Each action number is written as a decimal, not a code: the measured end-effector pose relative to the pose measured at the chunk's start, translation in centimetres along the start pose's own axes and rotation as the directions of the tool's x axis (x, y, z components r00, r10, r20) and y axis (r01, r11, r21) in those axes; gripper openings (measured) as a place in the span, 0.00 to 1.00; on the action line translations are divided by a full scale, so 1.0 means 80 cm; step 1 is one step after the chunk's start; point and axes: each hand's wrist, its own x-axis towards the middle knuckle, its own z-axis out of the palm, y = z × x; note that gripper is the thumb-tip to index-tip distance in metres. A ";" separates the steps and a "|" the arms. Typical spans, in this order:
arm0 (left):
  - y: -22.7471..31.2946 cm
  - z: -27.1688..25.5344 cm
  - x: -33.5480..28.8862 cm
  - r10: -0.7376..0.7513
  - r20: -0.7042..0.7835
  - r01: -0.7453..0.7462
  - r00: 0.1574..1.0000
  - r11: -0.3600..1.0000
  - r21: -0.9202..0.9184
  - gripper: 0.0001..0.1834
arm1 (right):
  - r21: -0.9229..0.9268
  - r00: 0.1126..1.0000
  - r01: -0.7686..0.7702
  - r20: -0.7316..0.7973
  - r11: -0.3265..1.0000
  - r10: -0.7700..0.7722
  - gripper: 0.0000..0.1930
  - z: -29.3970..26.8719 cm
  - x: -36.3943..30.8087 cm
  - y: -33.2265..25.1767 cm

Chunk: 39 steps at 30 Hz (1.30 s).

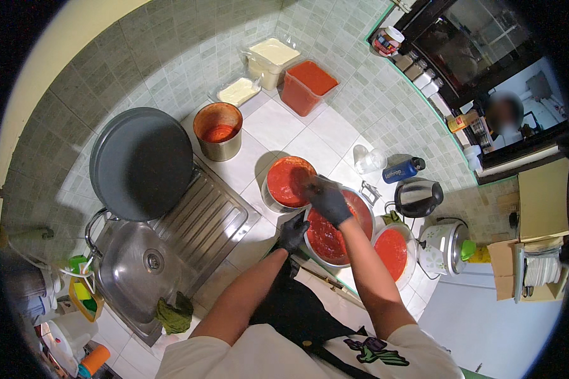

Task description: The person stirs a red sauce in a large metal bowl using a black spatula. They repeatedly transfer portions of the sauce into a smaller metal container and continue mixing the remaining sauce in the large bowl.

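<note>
From my end I see the left hand (293,234), black-gloved, against the left side of the steel bowl (363,221); the right hand (326,199), gloved too, hangs over where the bowl and the pot (275,203) sit just beside each other; the view is too poor for me to tell whether either hand is closed on anything; red sauce (325,240) lies in the bowl, the pot and the tub (412,258) at right; the pan (129,158) is by the sink (117,252), on the left.
</note>
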 end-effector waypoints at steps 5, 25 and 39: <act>-0.001 -0.017 -0.002 0.002 -0.002 -0.002 1.000 0.981 -0.193 0.27 | -0.490 0.890 0.228 0.455 0.841 0.024 0.25 0.058 0.094 -0.011; -0.001 -0.034 0.013 -0.047 0.134 0.048 0.990 0.999 -0.008 0.29 | -0.458 0.898 0.062 0.414 0.887 0.150 0.30 0.109 0.113 0.076; 0.011 -0.033 0.005 0.088 0.071 -0.086 0.994 0.996 -0.021 0.24 | -0.208 0.975 0.060 0.220 0.976 -0.013 0.27 0.068 0.105 0.052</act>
